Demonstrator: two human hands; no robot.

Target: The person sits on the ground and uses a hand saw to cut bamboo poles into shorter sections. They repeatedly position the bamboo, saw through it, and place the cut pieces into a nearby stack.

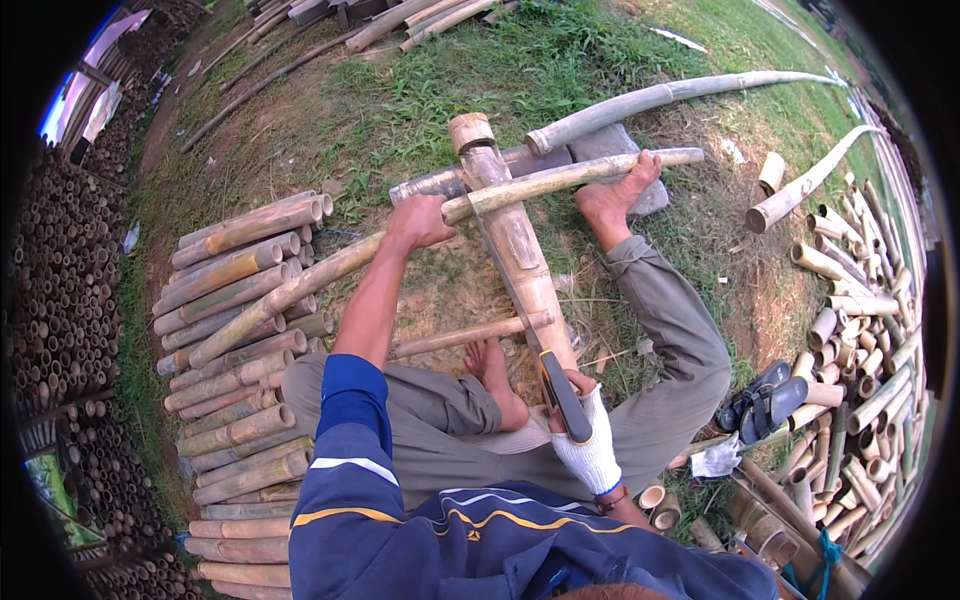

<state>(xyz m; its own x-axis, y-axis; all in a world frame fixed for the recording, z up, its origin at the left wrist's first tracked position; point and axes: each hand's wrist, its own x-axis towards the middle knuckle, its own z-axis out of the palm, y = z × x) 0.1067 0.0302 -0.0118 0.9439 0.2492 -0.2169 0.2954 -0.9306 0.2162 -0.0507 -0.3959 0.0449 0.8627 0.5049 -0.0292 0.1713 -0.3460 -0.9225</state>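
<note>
A long bamboo pole (330, 275) lies slantwise across an upright-pointing bamboo support (520, 240). My bare left hand (420, 222) is wrapped round the pole, just left of the support. In a white fingerless-looking glove, my right hand (585, 430) grips the black and yellow handle of a hand saw (515, 290). The saw's blade runs away from me, its far part against the pole close beside my left hand. Whether the teeth are in a cut cannot be made out. My right foot (615, 205) presses on the pole near its right end.
Cut bamboo lengths (245, 375) are stacked at my left, with a larger bamboo pile (65, 300) beyond. Short offcuts (860, 330) lie heaped at right, near dark sandals (765, 400). Two long curved bamboo poles (665, 95) rest on the grass ahead, one by a grey stone block (650, 198).
</note>
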